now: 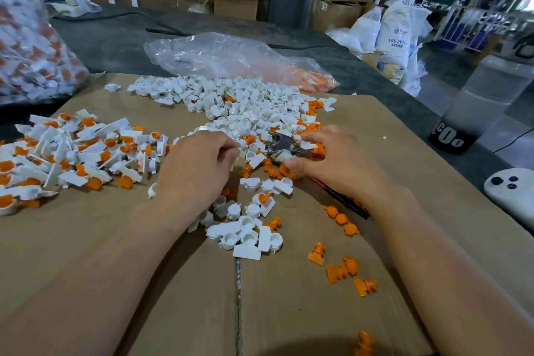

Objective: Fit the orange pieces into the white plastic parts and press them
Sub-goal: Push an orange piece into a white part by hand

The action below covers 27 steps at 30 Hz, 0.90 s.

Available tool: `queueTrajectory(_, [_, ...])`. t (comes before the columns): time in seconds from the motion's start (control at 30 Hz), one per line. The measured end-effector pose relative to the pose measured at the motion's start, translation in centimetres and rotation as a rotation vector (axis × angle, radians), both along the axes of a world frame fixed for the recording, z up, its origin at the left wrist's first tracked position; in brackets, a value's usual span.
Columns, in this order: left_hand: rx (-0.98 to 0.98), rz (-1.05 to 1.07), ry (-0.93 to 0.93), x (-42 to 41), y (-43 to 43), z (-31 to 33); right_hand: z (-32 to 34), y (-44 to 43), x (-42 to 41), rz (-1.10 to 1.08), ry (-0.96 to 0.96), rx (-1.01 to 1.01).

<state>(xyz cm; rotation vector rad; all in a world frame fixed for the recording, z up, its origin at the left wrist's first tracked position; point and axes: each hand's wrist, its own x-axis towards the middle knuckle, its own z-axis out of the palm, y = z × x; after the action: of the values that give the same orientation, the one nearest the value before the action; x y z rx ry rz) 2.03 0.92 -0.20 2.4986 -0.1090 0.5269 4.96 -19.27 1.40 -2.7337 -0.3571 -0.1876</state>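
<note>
A heap of white plastic parts (245, 104) lies across the middle of the cardboard sheet (303, 298), with loose orange pieces (342, 269) scattered toward the front right. My left hand (196, 167) sits at the heap's near edge, fingers curled under; what they pinch is hidden. My right hand (332, 162) grips metal pliers (284, 144), whose jaws hold a white part with an orange piece. A pile of fitted white-and-orange parts (72, 153) lies at the left.
A clear plastic bag (231, 58) with orange pieces lies behind the heap. A full bag of fitted parts (31, 37) stands at the far left. A white device (511, 191) and a dark-based bottle (474, 107) are at the right edge.
</note>
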Motion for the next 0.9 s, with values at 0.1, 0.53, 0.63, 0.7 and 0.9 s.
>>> queueTrajectory(0.1, [-0.099,0.009,-0.016,-0.1,0.0,0.0,0.8,0.6,-0.9,0.178,-0.083,0.117])
queueTrajectory(0.53, [-0.529,-0.057,0.148,-0.6,-0.6,0.6,0.0,1.9,-1.4,0.440,0.078,-0.220])
queueTrajectory(0.63, [-0.573,-0.112,0.177,-0.8,-0.6,0.7,0.1,1.9,-1.4,0.435,0.063,-0.197])
queueTrajectory(0.7, [-0.544,-0.100,0.182,-0.8,-0.5,0.6,0.1,1.8,-1.4,0.429,0.052,-0.183])
queueTrajectory(0.9, [-0.645,-0.106,0.163,-0.9,-0.8,0.9,0.0,2.1,-1.5,0.425,0.041,-0.137])
